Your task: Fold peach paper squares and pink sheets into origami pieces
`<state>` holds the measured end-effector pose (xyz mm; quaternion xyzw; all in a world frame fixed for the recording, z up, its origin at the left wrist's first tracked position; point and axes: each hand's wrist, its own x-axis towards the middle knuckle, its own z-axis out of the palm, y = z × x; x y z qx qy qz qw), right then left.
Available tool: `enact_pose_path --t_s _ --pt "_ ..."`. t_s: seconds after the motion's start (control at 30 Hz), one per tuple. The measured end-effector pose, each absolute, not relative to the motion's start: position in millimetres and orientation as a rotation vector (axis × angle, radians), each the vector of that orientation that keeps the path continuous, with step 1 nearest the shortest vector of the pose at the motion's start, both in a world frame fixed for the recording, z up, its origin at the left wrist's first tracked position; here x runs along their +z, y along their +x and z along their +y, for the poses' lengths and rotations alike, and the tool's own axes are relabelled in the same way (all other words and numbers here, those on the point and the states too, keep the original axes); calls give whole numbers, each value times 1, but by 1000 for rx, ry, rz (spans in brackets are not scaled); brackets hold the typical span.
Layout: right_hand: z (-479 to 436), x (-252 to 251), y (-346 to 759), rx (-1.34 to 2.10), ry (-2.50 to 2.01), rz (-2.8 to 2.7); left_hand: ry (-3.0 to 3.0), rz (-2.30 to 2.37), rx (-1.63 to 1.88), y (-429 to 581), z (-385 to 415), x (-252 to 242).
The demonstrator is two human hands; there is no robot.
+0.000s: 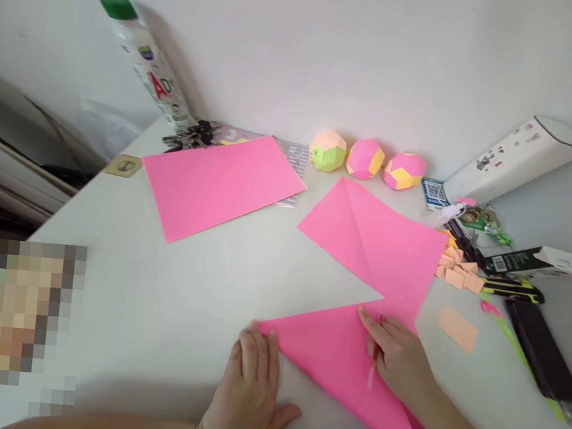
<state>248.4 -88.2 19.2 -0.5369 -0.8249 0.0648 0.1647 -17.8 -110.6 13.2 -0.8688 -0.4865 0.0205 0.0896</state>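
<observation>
A pink paper sheet (pixel 363 248) lies on the white table (pixel 157 310), its near part folded over into a triangular flap (pixel 324 351). My left hand (pixel 250 392) lies flat with fingers together, its fingertips pressing the flap's left corner. My right hand (pixel 398 361) rests on the flap's upper right edge, fingers curled round a thin pink and red stick (pixel 374 362), perhaps a pen. A second pink sheet (pixel 219 182) lies flat farther back on the left.
Three paper balls (pixel 364 158) stand by the wall. A green-capped bottle (pixel 146 62), keys (pixel 193 136) and a white carton (pixel 511 157) sit at the back. Orange paper pieces (pixel 456 269), a yellow-black cutter (pixel 510 287) and a black case (pixel 542 350) crowd the right.
</observation>
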Motion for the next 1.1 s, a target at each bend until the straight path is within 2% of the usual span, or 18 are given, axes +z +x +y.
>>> enact_pose_path --t_s 0.2,0.83,1.1 --pt "-84 19 251 102 -1459 -2356 -2542 -1359 157 -15 -108 18" --pt "-78 22 252 128 -1378 -2403 -2547 -1359 304 -17 -104 28" --pt "-83 21 249 121 -1444 -2386 -2712 -1125 78 -20 -103 22"
